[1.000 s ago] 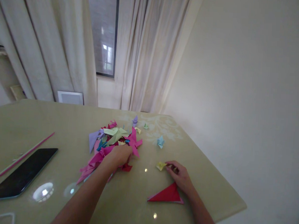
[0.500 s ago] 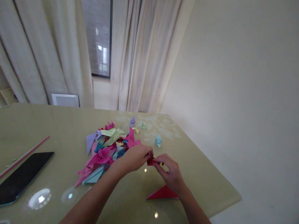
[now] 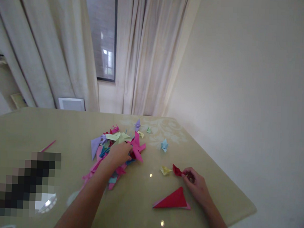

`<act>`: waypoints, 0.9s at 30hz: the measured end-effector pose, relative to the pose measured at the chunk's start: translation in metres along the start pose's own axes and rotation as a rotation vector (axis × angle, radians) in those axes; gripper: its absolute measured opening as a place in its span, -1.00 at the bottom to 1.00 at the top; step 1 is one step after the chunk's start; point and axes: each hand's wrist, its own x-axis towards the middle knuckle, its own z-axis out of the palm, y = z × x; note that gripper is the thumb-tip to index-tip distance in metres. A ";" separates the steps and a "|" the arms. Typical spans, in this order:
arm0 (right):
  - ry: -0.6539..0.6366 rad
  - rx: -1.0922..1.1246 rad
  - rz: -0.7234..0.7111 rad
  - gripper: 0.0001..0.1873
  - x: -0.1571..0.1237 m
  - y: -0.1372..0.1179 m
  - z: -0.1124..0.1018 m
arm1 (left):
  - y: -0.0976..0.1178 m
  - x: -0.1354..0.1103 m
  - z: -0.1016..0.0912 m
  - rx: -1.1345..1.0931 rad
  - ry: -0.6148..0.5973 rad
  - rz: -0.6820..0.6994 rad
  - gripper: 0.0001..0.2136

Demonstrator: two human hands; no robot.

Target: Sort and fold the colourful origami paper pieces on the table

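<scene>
My right hand pinches a small red origami piece just above the table's right part. Right beside that piece lies a pale yellow origami piece. Below them rests a red paper folded into a triangle, its pink edge showing. My left hand reaches into a heap of folded paper cranes, fingers bent down among them. A bright pink crane is close to its fingertips. What those fingers touch or hold is partly hidden.
A light blue origami piece sits beyond my right hand. Small purple and green pieces lie behind the heap. At left are a pink stick and a pixelated dark patch. A wall runs along the right.
My hands have come apart. The right moved right with the red piece; the left moved left into the heap. The yellow piece, mostly covered before, now shows fully, as does the red triangle.
</scene>
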 end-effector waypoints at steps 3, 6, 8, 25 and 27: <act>-0.034 -0.007 0.004 -0.71 -0.002 0.000 0.002 | 0.005 0.004 0.005 0.028 0.011 -0.001 -0.82; -0.003 -0.029 -0.025 -0.69 -0.001 0.002 0.001 | 0.001 0.004 0.006 0.045 0.022 0.003 -0.79; 0.052 -0.050 -0.069 -0.66 0.000 0.003 0.000 | -0.004 0.003 0.007 0.046 0.021 0.016 -0.79; 0.148 0.115 -0.559 -0.90 0.094 -0.109 0.028 | 0.014 0.000 0.003 -0.155 -0.046 0.211 -0.86; 0.199 0.128 -0.554 -0.90 0.097 -0.100 0.036 | 0.028 -0.002 0.004 -0.193 -0.065 0.262 -0.87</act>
